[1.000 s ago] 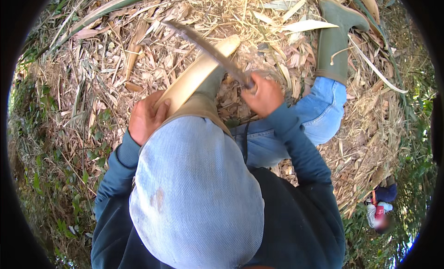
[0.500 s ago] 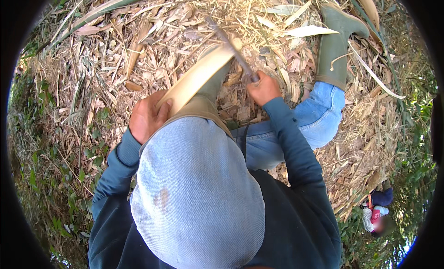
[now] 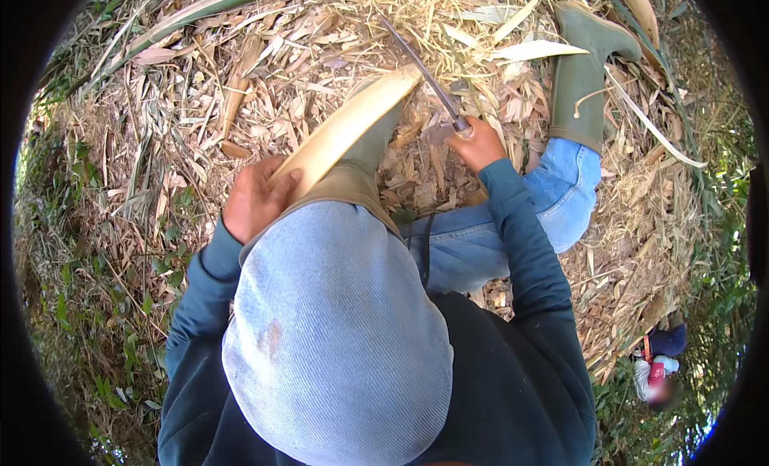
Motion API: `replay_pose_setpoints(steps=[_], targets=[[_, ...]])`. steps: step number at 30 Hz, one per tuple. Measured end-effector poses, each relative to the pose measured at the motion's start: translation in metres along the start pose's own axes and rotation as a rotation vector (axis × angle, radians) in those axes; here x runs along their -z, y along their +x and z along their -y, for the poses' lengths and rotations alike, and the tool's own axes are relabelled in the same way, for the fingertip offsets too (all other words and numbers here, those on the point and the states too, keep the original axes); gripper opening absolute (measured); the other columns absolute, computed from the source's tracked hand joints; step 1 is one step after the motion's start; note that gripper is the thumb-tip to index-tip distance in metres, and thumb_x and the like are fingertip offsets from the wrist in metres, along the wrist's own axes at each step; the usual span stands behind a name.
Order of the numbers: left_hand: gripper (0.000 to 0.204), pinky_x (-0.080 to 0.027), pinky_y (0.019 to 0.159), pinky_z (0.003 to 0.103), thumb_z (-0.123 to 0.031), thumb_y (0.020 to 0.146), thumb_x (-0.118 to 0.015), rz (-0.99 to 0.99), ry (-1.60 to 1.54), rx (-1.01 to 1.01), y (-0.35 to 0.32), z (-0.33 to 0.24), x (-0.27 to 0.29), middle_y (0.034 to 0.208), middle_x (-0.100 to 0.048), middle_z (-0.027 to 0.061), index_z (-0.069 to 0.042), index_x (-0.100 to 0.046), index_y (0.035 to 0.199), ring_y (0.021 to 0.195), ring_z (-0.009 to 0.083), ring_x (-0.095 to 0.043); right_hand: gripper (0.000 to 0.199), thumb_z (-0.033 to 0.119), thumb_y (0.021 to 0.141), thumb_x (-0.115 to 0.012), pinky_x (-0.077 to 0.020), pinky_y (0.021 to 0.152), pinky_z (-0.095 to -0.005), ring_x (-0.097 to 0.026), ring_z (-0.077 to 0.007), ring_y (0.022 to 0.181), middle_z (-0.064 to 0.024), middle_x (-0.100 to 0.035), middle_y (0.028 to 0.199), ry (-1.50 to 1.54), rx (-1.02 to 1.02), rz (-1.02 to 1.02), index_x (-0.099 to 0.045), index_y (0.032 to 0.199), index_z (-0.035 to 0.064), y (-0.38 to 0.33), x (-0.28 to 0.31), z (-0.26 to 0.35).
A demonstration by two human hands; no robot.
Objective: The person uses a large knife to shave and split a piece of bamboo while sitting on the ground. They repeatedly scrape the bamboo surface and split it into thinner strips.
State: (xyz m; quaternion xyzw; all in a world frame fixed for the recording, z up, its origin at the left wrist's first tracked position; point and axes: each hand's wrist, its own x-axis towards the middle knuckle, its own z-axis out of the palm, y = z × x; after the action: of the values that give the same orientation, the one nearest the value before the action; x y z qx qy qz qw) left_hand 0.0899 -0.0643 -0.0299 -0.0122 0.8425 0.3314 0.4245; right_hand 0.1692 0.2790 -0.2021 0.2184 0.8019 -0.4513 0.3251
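My left hand (image 3: 255, 197) grips the near end of a pale, peeled bamboo shoot (image 3: 346, 128) that slants up to the right. My right hand (image 3: 478, 144) is closed on the handle of a long knife (image 3: 420, 67), whose blade points up and to the left beside the shoot's tip. My grey cap (image 3: 336, 338) hides the shoot's lower part. My right leg in blue jeans (image 3: 553, 202) and a green rubber boot (image 3: 583, 74) stretches out to the right.
Dry bamboo husks and leaves (image 3: 280, 66) cover the ground ahead. Green weeds (image 3: 96, 306) grow at the left. Another person (image 3: 658, 374) crouches at the lower right edge.
The knife has swung from lying across the shoot toward the left to pointing up and away. My right hand has shifted up and right. My left hand has kept its hold.
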Motion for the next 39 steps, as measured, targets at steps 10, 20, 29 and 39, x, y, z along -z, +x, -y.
replay_pose_setpoints(steps=[10, 20, 29, 39], targets=[[0.035, -0.052, 0.063, 0.027, -0.028, 0.093, -0.059, 0.702, -0.34, 0.103, 0.096, 0.016, 0.022, 0.087, -0.066, 0.0084, 0.002, -0.058, 0.111, 0.072, 0.0141, -0.065, 0.037, 0.039, 0.075, -0.07, -0.05, 0.078, -0.0447, -0.064, -0.0387, 0.084, -0.0217, -0.067, 0.085, -0.171, -0.036, -0.077, -0.064, 0.086, 0.0047, -0.003, -0.009, 0.016], [0.032, -0.053, 0.054, 0.028, -0.023, 0.098, -0.053, 0.668, -0.63, 0.369, 0.081, 0.012, 0.015, 0.079, -0.062, 0.0076, -0.002, -0.048, 0.122, 0.061, 0.0153, -0.062, 0.032, 0.036, 0.078, -0.067, -0.0502, 0.068, -0.0485, -0.064, -0.042, 0.072, -0.0205, -0.065, 0.072, -0.187, 0.026, -0.059, -0.063, 0.085, 0.0048, -0.053, -0.013, 0.074], [0.035, -0.047, 0.055, 0.023, -0.026, 0.095, -0.061, 0.599, -0.79, 0.424, 0.064, 0.033, 0.015, 0.081, -0.06, 0.0034, -0.002, -0.051, 0.119, 0.063, 0.0106, -0.058, 0.027, 0.031, 0.077, -0.067, -0.0502, 0.064, -0.0475, -0.064, -0.0386, 0.069, -0.0169, -0.065, 0.071, -0.051, 0.307, -0.079, -0.063, 0.088, 0.0063, -0.059, -0.016, 0.101], [0.031, -0.05, 0.047, 0.027, -0.023, 0.096, -0.059, 0.573, -0.843, 0.425, 0.059, 0.046, 0.002, 0.076, -0.062, 0.0091, -0.003, -0.049, 0.118, 0.054, 0.0154, -0.059, 0.028, 0.027, 0.074, -0.067, -0.0506, 0.065, -0.0462, -0.064, -0.0399, 0.067, -0.0203, -0.063, 0.066, -0.203, 0.165, -0.042, -0.065, 0.087, 0.0023, -0.029, 0.013, 0.069]])
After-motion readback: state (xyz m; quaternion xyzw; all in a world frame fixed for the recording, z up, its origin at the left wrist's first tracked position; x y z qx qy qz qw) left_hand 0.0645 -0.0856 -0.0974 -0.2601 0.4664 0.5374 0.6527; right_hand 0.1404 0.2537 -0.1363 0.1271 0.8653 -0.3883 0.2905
